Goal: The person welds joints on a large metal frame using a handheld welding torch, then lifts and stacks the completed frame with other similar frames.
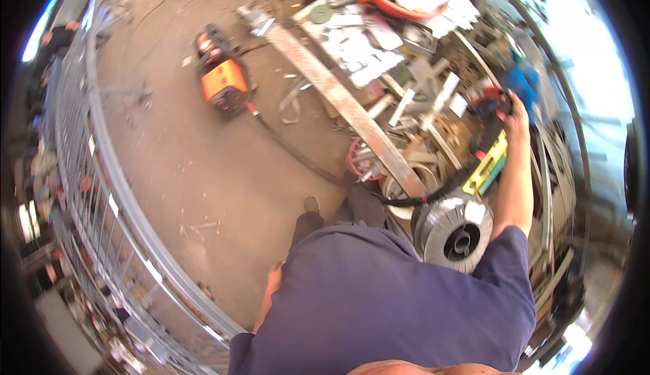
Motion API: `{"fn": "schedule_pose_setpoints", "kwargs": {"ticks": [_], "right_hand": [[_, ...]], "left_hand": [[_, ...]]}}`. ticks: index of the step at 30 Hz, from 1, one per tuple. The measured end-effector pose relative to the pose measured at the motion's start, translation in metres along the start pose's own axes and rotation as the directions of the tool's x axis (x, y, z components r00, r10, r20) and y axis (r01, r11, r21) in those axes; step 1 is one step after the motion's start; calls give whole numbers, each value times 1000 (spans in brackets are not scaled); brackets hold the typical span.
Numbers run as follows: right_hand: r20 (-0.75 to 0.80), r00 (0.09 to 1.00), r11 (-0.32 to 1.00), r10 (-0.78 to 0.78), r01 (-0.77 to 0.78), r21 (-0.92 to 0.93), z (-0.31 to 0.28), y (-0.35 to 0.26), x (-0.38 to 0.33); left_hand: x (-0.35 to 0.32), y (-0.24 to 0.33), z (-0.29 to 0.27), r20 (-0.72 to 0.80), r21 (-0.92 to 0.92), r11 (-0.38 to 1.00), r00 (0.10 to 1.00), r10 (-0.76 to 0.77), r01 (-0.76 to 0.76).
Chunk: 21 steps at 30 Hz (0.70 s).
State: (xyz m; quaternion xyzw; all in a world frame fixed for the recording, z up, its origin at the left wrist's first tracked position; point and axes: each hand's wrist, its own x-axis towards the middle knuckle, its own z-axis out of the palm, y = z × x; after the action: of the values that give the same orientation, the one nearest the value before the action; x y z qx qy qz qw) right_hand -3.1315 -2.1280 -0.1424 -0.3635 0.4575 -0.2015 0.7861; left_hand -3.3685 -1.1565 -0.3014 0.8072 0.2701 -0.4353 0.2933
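At the middle of the view lies the concrete floor [183,165], the biggest thing here, dusty and scattered with scraps. Along its 9 o'clock side curves a grey metal gate [101,192] of thin upright bars, running down toward 7 o'clock. From 6 o'clock rises the person's torso in a purple shirt [386,300], filling the lower middle. At 1 to 3 o'clock a workbench [379,50] is heaped with metal offcuts, papers and small parts; a long steel bar [345,104] runs slantwise from 12 o'clock down toward the centre, ending near a shiny wire spool [455,233] with a black hub, which sits just beside the right arm at about 4 o'clock. At 12 o'clock a red basin [393,6] holds white bits. At 11 o'clock an orange welder [223,77] stands on the floor, a black cable [298,155] trailing from it toward the bench. The grinder [493,151], yellow-green and black, lies at 3 o'clock among the offcuts, pointing away from the person. The right hand [516,119] is stretched out to 2 o'clock and closed over the grinder's far end. The left hand [272,279] hangs at 7 o'clock beside the torso, mostly hidden by the shirt; how far open it is I cannot tell
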Motion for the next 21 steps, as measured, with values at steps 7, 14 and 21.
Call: {"fn": "schedule_pose_setpoints", "kwargs": {"ticks": [7,14,21], "right_hand": [[18,991,951,130,-119,-287,-74,94,113],[-197,910,739,366,-413,-532,-96,164,111],[-174,852,500,494,-442,-745,-71,207,85]], "left_hand": [[-104,9,23,-69,-192,955,968,-241,224],[-155,52,44,-81,-425,801,864,-498,422],[-148,-40,120,-90,-584,741,881,-465,332]]}}
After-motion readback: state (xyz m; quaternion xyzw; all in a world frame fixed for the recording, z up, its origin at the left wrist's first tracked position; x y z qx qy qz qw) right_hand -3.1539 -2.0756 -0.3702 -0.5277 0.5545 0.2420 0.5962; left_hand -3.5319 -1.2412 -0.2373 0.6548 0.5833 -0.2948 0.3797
